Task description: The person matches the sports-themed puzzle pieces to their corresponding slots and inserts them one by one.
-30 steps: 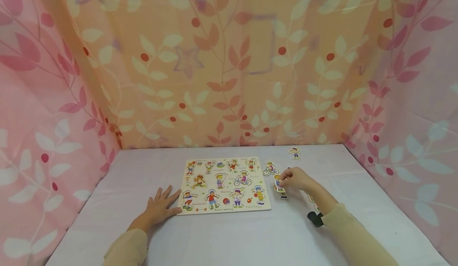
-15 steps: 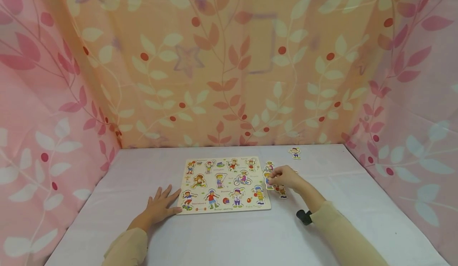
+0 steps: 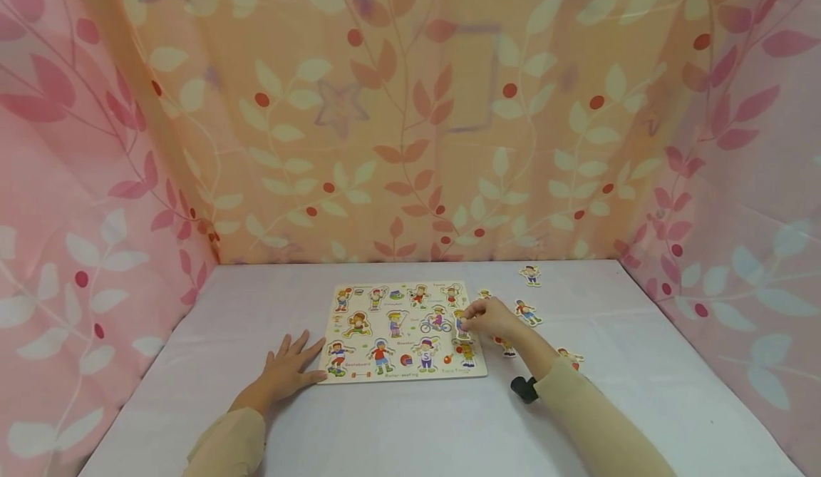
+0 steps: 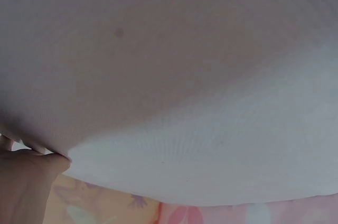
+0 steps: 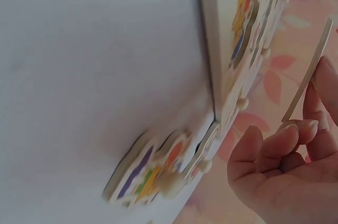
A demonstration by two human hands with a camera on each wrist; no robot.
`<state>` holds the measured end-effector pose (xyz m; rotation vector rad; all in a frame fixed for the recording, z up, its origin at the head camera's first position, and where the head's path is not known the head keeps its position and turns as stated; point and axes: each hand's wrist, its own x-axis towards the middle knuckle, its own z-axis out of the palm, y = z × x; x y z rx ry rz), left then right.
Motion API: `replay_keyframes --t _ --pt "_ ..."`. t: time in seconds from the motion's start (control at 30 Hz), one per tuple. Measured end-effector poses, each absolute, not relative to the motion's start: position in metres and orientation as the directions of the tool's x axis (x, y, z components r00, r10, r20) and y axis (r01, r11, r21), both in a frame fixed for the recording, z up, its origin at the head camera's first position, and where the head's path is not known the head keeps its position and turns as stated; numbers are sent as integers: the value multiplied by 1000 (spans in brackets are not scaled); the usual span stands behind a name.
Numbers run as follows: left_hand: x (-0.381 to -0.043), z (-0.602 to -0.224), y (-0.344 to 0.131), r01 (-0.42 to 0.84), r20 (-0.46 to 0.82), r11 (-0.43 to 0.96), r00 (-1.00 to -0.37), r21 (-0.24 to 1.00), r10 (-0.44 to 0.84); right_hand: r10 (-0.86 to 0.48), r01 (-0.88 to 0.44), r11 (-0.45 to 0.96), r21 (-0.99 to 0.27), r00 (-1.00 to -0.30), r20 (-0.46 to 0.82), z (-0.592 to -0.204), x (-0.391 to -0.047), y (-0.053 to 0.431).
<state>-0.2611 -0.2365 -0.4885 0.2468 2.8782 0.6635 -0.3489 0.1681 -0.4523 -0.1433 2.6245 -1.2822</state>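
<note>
A light wooden peg puzzle board [image 3: 378, 327], printed with cartoon children playing sports, lies on the table. My left hand [image 3: 287, 371] rests spread on the cloth, its thumb and fingertips at the board's left edge. With thumb and fingers my right hand [image 3: 492, 318] pinches a flat puzzle piece [image 3: 460, 326] shaped like a child, above the board's right side. In the right wrist view this thin piece [image 5: 311, 73] is seen edge-on, raised and tilted, clear of the board. The left wrist view catches only part of the left hand [image 4: 31, 182] by the cloth.
Right of the board lie loose puzzle pieces: one at the back [image 3: 529, 275], one beyond my hand [image 3: 528, 312], one by my wrist [image 3: 507, 346], another near my forearm [image 3: 569, 358]. A black device [image 3: 524, 389] sits at my right wrist. Patterned curtains [image 3: 410, 142] enclose the table.
My right hand has carried the puzzle piece leftward from among the loose pieces to over the board's right side. Loose pieces behind the arm have come into view. The left hand stays put.
</note>
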Motion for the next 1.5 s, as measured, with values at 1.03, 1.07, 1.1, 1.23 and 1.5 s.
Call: replay_keyframes --t 1.03,1.07,1.1,1.23,1.5 --pt "-263 -489 -237 114 -142 885 -970 451 197 -231 44 481 -876 -957 -175 -457 -366 100" --pt "-263 -489 -237 115 -143 886 -970 449 198 -236 53 465 -883 -955 -181 -459 -367 98" --pt "-263 -489 -237 114 -144 886 -970 450 198 -235 59 454 -889 -955 -183 -461 -368 95" --pt "-264 -489 -237 110 -146 884 -970 455 196 -212 96 432 -897 -956 -204 -467 -367 85" --pt "-263 -490 -237 104 -148 884 -970 456 191 -223 90 428 -900 -954 -201 -471 -366 72"
